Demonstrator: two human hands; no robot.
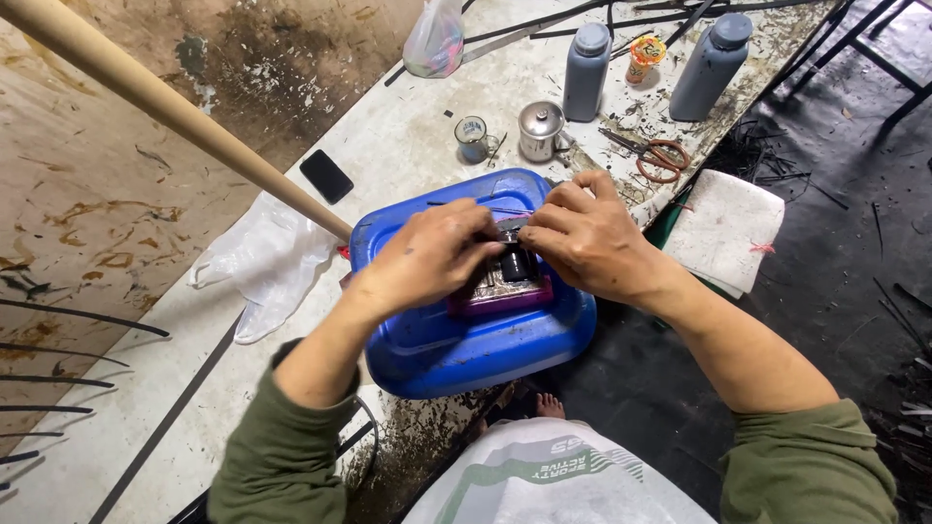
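Both hands are pinching one small black cylindrical part over a blue plastic jerrycan.

The left hand (427, 254) and right hand (582, 236) are closing their fingertips on the small black cylindrical part (517, 262), which is standing on a purple-edged tray (500, 291) atop the blue plastic jerrycan (466, 335), lying at the white worktable's (408, 146) near edge; orange-handled scissors (652, 155) are lying toward its far edge.

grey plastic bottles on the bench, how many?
2. One grey bottle stands behind the small metal pot. The other grey bottle stands further right near the bench edge, behind the scissors. None seems hidden.
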